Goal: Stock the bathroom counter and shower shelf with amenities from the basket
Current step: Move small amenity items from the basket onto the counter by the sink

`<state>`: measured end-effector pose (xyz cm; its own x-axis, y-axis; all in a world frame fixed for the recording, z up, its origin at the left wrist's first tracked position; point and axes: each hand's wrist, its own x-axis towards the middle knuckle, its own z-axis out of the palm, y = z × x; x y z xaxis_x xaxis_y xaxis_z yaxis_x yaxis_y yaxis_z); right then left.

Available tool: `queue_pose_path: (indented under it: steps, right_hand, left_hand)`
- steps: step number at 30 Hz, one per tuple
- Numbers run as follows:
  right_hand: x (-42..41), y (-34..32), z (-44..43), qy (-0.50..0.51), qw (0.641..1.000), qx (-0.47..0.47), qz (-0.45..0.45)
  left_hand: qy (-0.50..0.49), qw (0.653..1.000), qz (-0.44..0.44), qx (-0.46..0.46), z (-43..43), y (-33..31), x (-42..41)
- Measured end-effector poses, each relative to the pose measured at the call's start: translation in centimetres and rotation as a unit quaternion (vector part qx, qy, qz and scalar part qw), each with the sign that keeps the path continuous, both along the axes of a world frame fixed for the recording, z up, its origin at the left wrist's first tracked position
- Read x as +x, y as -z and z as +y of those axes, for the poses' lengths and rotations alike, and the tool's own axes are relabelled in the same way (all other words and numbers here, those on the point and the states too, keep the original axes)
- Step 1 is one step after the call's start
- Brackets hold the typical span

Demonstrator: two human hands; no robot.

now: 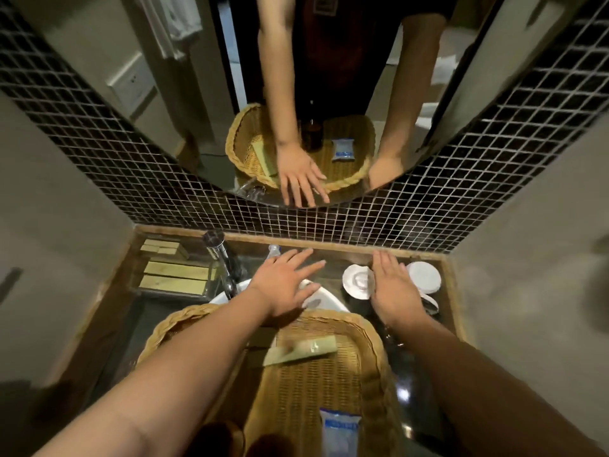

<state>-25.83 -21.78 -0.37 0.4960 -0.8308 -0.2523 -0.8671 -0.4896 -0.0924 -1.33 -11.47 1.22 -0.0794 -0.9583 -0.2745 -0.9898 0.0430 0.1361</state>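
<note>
A wicker basket sits on the counter in front of me, over the near edge of the white sink. Inside it lie a green box and a blue-and-white packet. My left hand is stretched out flat above the sink beyond the basket, fingers spread, holding nothing. My right hand hovers open over the counter beside a white paper-capped cup. A clear water bottle stands behind the sink, just past my left fingertips.
A tray at the left holds several green boxes. A chrome tap rises beside the sink. A second capped cup stands at the right. A round mirror and dark mosaic tiles back the counter.
</note>
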Motion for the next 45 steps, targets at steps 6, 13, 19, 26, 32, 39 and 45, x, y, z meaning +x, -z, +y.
queue_pose_path:
  steps: [6, 13, 19, 26, 32, 39, 45]
  right_hand:
    - [0.0, -7.5, 3.7, -0.002, 0.999, -0.035, -0.012]
    - [1.1, -11.5, 11.2, -0.038, 0.996, -0.075, 0.026]
    - [2.1, -8.6, 18.1, -0.035, 0.999, -0.028, 0.017]
    - [1.6, -2.0, 24.0, -0.011, 0.974, 0.185, 0.127]
    - [-1.0, 2.4, 25.6, -0.003, 0.967, 0.162, 0.195]
    - [-1.0, 1.9, 22.7, -0.009, 0.984, 0.139, 0.107]
    - [2.9, -0.3, 17.9, -0.043, 0.982, 0.177, -0.054]
  left_hand:
    - [0.026, 0.998, -0.038, -0.050, 4.0, -5.6, 0.9]
    - [0.038, 0.997, -0.046, -0.054, 9.8, -7.6, 1.7]
    - [0.057, 0.997, -0.050, 0.014, 13.8, -5.1, 1.1]
    - [0.096, 0.986, -0.009, 0.134, 14.2, -1.5, -2.5]
    - [0.089, 0.947, 0.027, 0.306, 13.0, 1.9, -6.1]
    - [0.059, 0.915, 0.064, 0.393, 11.6, 2.8, -6.4]
    - [0.007, 0.945, 0.090, 0.313, 12.0, 2.1, -3.1]
